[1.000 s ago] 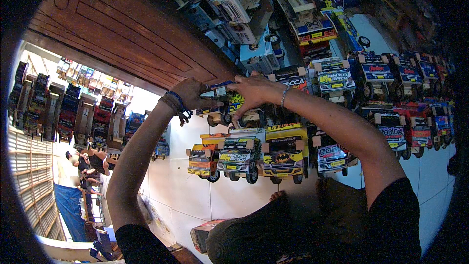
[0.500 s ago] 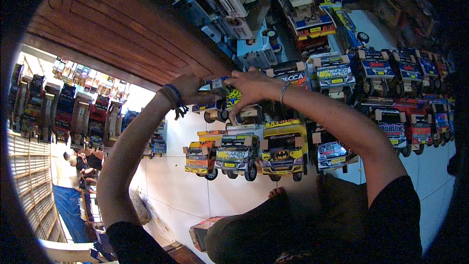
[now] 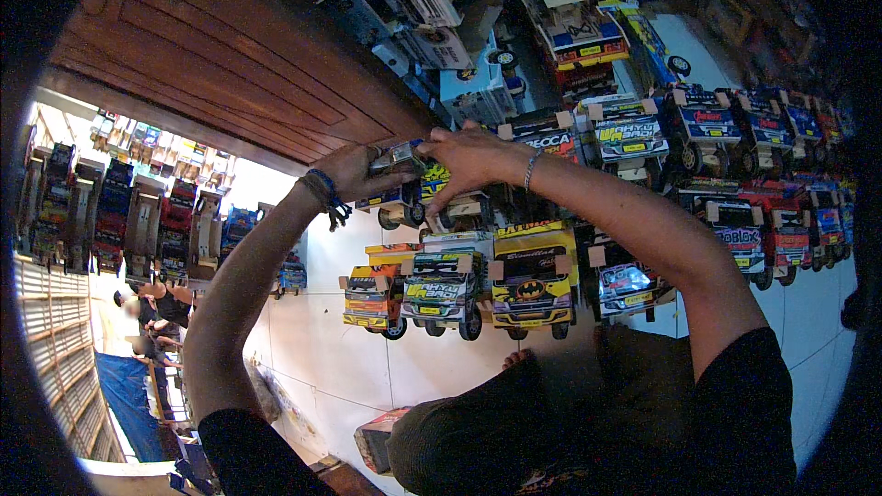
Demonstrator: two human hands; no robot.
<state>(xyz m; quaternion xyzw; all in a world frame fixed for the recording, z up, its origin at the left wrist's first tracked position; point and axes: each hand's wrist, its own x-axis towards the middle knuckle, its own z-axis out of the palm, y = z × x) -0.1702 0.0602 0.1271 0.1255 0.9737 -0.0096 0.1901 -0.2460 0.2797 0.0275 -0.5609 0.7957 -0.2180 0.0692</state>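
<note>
My left hand [image 3: 354, 173] curls over the top of a blue toy truck [image 3: 397, 206] in the second row, near the wooden door. From the other side my right hand [image 3: 476, 161] reaches in, fingers bent over the cab and thumb lowered in front of a yellow-green painted part [image 3: 434, 180]. Both hands look closed on this truck, though their fingers hide much of it. In front stand an orange toy truck [image 3: 369, 298], a green and white one [image 3: 441, 289] and a yellow one [image 3: 531, 289].
A brown wooden door [image 3: 230, 55] slants across the upper left. More toy trucks [image 3: 625, 133] line up to the right. Stacked unpainted truck parts [image 3: 423, 0] fill the back. Behind the doorway are more trucks [image 3: 110, 211] and people. A box [image 3: 378, 439] lies near my leg.
My hands stay at the same truck, with small shifts of the fingers. My left hand has moved slightly left. The view has shifted a little.
</note>
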